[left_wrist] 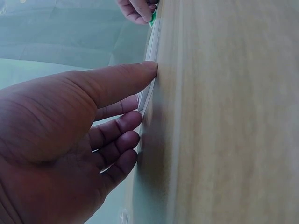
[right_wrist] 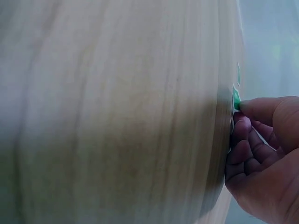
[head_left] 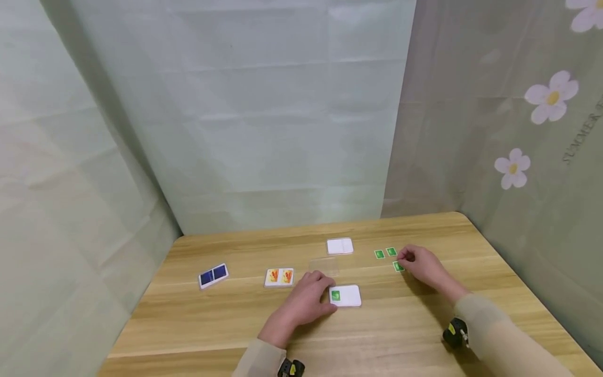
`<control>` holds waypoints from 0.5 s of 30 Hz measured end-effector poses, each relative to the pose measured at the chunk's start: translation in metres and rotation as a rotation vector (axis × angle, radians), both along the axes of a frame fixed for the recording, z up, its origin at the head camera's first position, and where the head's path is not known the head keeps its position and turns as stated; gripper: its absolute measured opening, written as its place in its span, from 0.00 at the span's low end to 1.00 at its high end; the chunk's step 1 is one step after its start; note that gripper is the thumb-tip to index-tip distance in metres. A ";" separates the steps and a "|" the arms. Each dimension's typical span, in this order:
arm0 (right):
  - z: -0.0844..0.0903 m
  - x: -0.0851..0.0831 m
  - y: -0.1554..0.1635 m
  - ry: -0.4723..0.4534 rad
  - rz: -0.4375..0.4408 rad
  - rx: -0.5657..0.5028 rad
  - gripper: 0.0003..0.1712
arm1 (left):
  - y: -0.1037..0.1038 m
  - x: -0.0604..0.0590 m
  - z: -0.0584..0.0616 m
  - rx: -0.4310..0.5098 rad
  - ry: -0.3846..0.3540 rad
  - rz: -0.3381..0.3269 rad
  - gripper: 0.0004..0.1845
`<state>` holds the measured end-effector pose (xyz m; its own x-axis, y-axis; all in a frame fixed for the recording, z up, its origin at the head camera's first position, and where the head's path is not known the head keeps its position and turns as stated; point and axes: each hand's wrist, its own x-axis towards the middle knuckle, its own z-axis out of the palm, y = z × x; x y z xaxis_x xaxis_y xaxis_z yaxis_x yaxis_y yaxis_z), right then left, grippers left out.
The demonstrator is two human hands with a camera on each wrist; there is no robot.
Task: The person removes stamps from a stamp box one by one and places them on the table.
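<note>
Fingers point(left_wrist: 119, 127) of left hand point(head_left: 307, 299) grip white case point(head_left: 349, 297), likely against sliding; right hand point(head_left: 424, 267) pinches green square point(right_wrist: 236, 99) at two o'clock.

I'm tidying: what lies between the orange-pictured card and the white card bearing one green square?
The left hand, which holds the white card at its left end; the head view shows this.

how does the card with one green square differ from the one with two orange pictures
The green-square card has one square, with blank white beside it; the orange-picture card has two pictures side by side. The left hand holds the green-square card's edge; no hand touches the orange-picture card. Both are white rectangles on the table.
</note>
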<state>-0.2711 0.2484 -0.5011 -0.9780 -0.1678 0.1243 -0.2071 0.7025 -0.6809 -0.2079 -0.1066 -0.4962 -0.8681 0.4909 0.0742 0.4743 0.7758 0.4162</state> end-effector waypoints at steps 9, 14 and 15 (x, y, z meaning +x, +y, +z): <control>-0.002 -0.001 0.003 -0.006 -0.006 0.029 0.03 | 0.001 0.000 0.001 -0.002 -0.005 -0.008 0.26; -0.003 -0.002 0.001 -0.004 -0.014 0.040 0.02 | 0.001 0.001 0.003 0.004 -0.004 -0.010 0.27; -0.003 -0.002 0.000 -0.003 -0.012 0.041 0.02 | 0.000 0.001 0.003 0.006 -0.002 -0.010 0.27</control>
